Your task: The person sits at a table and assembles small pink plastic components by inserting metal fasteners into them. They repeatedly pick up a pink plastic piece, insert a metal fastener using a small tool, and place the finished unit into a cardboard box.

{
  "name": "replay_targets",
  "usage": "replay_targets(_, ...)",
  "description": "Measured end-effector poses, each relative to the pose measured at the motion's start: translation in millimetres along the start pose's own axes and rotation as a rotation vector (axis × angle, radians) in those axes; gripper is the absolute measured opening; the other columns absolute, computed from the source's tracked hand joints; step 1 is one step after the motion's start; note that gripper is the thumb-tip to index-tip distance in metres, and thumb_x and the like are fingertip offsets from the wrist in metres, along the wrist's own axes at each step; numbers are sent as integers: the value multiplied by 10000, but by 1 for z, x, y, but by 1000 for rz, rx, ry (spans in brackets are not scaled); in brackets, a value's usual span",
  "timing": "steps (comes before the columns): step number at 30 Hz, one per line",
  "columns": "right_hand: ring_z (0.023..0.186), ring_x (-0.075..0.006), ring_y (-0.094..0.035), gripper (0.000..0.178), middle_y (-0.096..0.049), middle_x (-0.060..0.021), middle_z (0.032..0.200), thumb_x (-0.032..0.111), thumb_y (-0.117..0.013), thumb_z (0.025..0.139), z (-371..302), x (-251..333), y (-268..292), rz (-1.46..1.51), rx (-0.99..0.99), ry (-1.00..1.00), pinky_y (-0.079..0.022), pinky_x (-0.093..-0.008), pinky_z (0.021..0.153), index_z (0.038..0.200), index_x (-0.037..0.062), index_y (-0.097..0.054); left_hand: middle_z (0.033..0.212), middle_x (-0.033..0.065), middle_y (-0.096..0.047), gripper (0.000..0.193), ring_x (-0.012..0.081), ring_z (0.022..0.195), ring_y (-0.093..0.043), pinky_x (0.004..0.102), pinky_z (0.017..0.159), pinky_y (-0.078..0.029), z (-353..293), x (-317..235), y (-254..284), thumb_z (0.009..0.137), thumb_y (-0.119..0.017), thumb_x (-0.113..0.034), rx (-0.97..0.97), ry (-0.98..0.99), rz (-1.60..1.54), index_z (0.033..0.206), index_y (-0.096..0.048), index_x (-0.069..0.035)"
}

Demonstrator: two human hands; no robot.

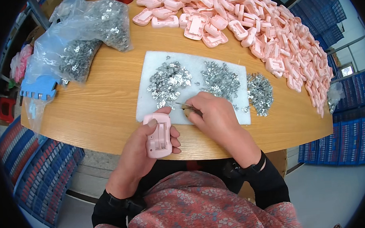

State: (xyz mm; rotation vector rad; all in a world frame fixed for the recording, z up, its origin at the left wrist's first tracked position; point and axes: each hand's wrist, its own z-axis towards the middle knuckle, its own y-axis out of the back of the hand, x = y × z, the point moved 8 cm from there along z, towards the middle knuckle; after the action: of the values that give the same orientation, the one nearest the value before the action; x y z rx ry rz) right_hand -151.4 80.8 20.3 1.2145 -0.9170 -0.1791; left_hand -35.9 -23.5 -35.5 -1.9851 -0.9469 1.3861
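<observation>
My left hand [145,147] grips a pink plastic housing [159,136], open side up, just over the near table edge. My right hand [213,112] holds thin metal tweezers [184,105] whose tips point left toward small silver metal clips on a white foam pad [155,64]. On the pad lie two heaps of clips, a left heap [168,81] and a right heap [220,79]. A third heap of clips [260,93] lies on the wood just right of the pad.
A large pile of pink housings [269,31] covers the far right of the wooden table [103,101]. Clear plastic bags of metal clips [83,40] lie far left, beside a blue plastic piece [38,88]. Blue crates [41,171] stand on the floor around the table.
</observation>
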Motion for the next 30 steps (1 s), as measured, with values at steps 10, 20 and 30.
replay_targets(10,802,-318,-640,157,-633,-105,884,148,-667,831,28,-35,36,-270,-188,-67,-513,-417,714,972,89,-703,951,116,-646,543,209,811,-662,369,743,-568,10,3,-7,991,-491,-330,-15,-6,57,1432,-385,-32)
replay_targets(20,725,-276,-606,170,-614,-110,809,105,-696,816,27,-43,44,89,-64,-110,-497,-361,684,979,56,-691,948,114,-643,502,192,808,-665,361,743,-578,9,4,-5,1000,-480,-307,-21,-10,59,1416,-407,-35)
replay_targets(30,694,-260,-589,172,-608,-110,803,92,-709,808,19,-38,36,-208,-82,-2,-486,-348,662,978,65,-698,947,112,-646,503,185,799,-666,343,735,-575,10,4,-6,991,-512,-283,-22,-15,54,1411,-418,-21)
